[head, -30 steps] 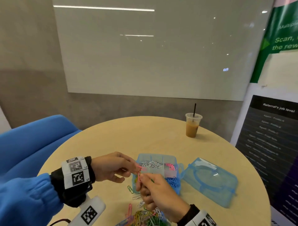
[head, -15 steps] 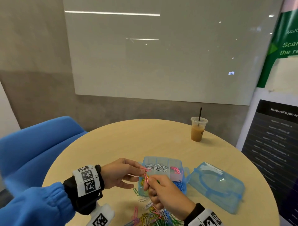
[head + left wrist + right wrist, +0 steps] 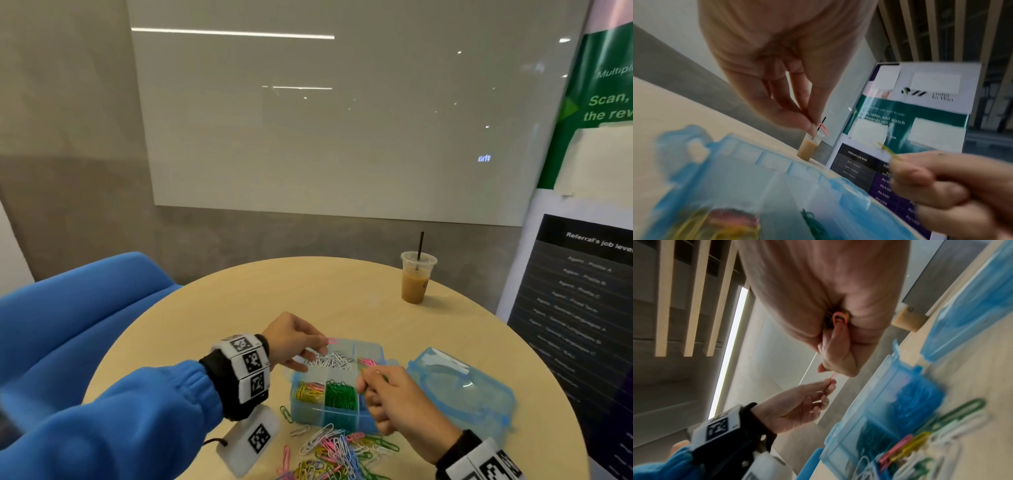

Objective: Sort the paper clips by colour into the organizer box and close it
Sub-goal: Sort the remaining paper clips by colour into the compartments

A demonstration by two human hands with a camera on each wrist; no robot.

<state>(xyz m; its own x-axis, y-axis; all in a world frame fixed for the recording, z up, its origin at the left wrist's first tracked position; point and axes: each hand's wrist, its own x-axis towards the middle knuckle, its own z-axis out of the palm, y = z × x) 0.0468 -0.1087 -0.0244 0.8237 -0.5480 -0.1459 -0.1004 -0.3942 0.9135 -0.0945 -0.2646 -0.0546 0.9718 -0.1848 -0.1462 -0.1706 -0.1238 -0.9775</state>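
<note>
The sorting is mid-way. The left hand (image 3: 291,337) pinches a single pink clip (image 3: 332,341) between thumb and fingertip, holding it over the far edge of the organizer box (image 3: 337,387), near the white-clip compartment. The right hand (image 3: 394,399) is curled round a small bunch of clips (image 3: 837,318) (pink and yellowish-green ones peek out of the fist), hovering above the box's right side. The pink compartment (image 3: 367,362) sits at the far right of the box, so I'd guess the pink clip needs carrying rightwards and dropping there. A loose pile of clips (image 3: 337,452) lies unsorted on the surface (image 3: 308,294) in front of the box, and the lid (image 3: 462,390) lies open to the right, so closing is a long way off.
</note>
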